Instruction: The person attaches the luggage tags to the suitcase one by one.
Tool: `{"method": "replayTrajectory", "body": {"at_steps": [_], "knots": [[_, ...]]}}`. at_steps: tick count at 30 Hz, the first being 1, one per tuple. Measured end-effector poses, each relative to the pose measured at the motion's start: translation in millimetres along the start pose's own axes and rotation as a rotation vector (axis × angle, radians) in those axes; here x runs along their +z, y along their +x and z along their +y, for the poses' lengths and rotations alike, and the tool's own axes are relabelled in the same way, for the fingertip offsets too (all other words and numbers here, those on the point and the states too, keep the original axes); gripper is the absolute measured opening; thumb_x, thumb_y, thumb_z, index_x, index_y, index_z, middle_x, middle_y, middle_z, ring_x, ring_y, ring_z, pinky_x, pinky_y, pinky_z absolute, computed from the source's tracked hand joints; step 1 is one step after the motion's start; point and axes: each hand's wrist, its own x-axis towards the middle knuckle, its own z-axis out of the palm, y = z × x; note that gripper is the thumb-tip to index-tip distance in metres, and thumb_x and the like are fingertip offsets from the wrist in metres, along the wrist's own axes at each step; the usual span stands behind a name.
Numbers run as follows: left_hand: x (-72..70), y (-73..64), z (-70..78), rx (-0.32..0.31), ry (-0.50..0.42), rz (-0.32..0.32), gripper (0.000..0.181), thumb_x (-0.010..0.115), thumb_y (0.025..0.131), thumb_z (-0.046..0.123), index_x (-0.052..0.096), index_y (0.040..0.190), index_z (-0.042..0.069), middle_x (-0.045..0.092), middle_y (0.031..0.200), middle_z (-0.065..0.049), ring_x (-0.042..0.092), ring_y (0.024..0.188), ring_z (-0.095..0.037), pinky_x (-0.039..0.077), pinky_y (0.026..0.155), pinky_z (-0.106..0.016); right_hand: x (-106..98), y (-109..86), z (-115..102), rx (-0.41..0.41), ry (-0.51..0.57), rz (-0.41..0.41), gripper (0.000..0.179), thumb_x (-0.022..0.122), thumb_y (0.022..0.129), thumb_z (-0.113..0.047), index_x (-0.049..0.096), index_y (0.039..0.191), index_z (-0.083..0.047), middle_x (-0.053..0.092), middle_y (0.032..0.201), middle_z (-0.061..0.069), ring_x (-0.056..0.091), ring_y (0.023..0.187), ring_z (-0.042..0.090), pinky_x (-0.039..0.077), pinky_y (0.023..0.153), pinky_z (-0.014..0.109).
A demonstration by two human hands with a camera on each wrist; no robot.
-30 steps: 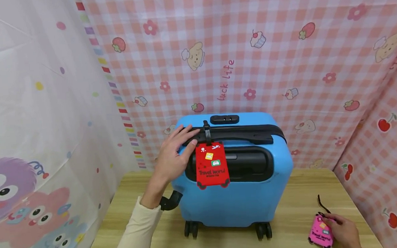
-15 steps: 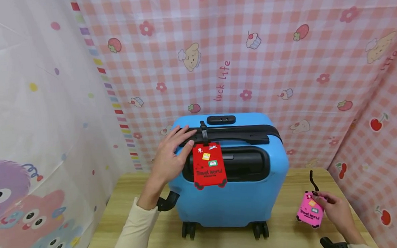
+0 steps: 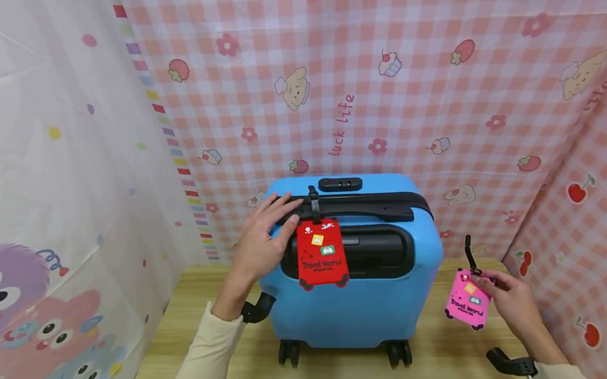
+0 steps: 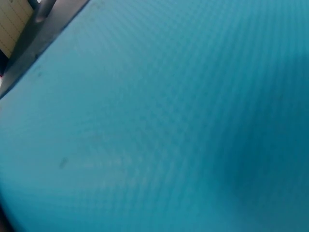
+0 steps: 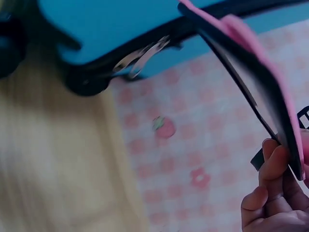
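A blue suitcase stands upright on its wheels in the head view. From its black top handle a red luggage tag hangs by a black strap. My left hand rests on the suitcase's upper left corner, fingers stretched over the top beside the red tag. The left wrist view is filled by the blue shell. To the right of the suitcase, my right hand pinches a pink luggage tag by its upper corner. That tag's black strap sticks up loose.
The suitcase stands on a wooden table. Close behind it hangs a pink checked curtain, with another checked cloth on the right and a white cartoon curtain on the left. A black combination lock sits on the suitcase top.
My right hand has raised the pink luggage tag from low at the right, up and slightly left toward the suitcase. My left hand has stayed on the suitcase.
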Motion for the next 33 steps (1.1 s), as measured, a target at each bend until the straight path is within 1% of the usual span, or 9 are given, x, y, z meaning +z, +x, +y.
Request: {"method": "replayTrajectory", "body": {"at_steps": [4,8,11,15,18,21,24,27,33], "knots": [[0.1,0.0,0.7,-0.001,-0.002,-0.003,0.039,0.05,0.102,0.034,0.06,0.138,0.022,0.045,0.154,-0.003,0.026,0.149,-0.025,0.016,0.117,-0.06,-5.6,-1.4,-21.1,-0.044,-0.018,0.004,0.046,0.061,0.099,-0.033,0.063,0.123,0.006,0.056,0.089,-0.028,0.055,0.077,0.001,0.048,0.063,0.02],[0.1,0.3,1.0,0.006,-0.001,-0.002,0.039,0.05,0.103,0.034,0.06,0.139,0.022,0.045,0.153,-0.004,0.026,0.149,-0.026,0.016,0.117,-0.061,-10.1,-3.0,-40.4,-0.079,0.014,0.005,0.04,0.062,0.098,-0.033,0.066,0.118,0.001,0.059,0.088,-0.025,0.057,0.076,0.003,0.05,0.063,0.019],[0.0,0.5,1.2,0.009,-0.002,-0.001,0.039,0.049,0.103,0.034,0.06,0.138,0.022,0.045,0.153,-0.004,0.027,0.149,-0.026,0.017,0.117,-0.06,-13.4,-4.3,-54.2,-0.101,0.049,-0.005,0.03,0.062,0.098,-0.032,0.069,0.112,-0.006,0.062,0.086,-0.021,0.058,0.074,0.004,0.05,0.062,0.019],[-0.1,0.7,1.1,0.01,-0.002,-0.001,0.039,0.049,0.103,0.033,0.06,0.138,0.022,0.046,0.153,-0.004,0.028,0.148,-0.026,0.017,0.117,-0.06,-18.4,-7.0,-72.1,-0.162,0.093,-0.014,0.018,0.063,0.098,-0.028,0.071,0.105,-0.014,0.065,0.083,-0.02,0.06,0.071,0.004,0.052,0.061,0.018],[-0.3,0.9,1.1,0.015,-0.002,0.0,0.038,0.05,0.103,0.033,0.06,0.138,0.022,0.046,0.152,-0.004,0.028,0.148,-0.027,0.018,0.117,-0.06,-21.7,-10.6,-85.0,-0.196,0.193,-0.049,0.013,0.064,0.098,-0.024,0.072,0.102,-0.016,0.067,0.083,-0.017,0.061,0.07,0.005,0.053,0.06,0.018],[-0.2,1.0,0.7,0.018,0.0,0.001,0.038,0.05,0.103,0.033,0.061,0.138,0.022,0.046,0.152,-0.005,0.029,0.148,-0.027,0.018,0.117,-0.06,-23.9,-14.2,-96.2,-0.211,0.39,-0.12,0.009,0.064,0.097,-0.017,0.073,0.1,-0.016,0.07,0.086,-0.011,0.063,0.07,0.006,0.054,0.061,0.019],[-0.4,1.2,1.0,0.017,0.002,0.0,0.038,0.05,0.103,0.033,0.06,0.138,0.022,0.046,0.152,-0.004,0.029,0.148,-0.027,0.018,0.117,-0.06,-24.8,-17.1,-105.9,-0.222,0.574,-0.202,0.012,0.063,0.097,-0.01,0.073,0.099,-0.014,0.071,0.088,-0.006,0.065,0.07,0.008,0.056,0.061,0.02],[-0.7,1.4,1.3,0.015,0.002,-0.003,0.038,0.05,0.103,0.033,0.06,0.138,0.022,0.046,0.152,-0.004,0.029,0.148,-0.028,0.018,0.117,-0.06,-25.7,-19.9,-116.5,-0.235,0.659,-0.256,0.016,0.061,0.097,-0.005,0.074,0.1,-0.013,0.071,0.088,-0.003,0.066,0.07,0.01,0.057,0.061,0.023],[-0.8,1.6,1.2,0.011,0.001,-0.011,0.038,0.05,0.103,0.032,0.06,0.138,0.021,0.046,0.153,-0.004,0.028,0.148,-0.027,0.018,0.117,-0.06,-27.2,-26.1,-137.5,-0.304,0.735,-0.329,0.021,0.055,0.099,0.0,0.074,0.101,-0.009,0.071,0.09,0.0,0.068,0.07,0.011,0.058,0.06,0.025]]}}
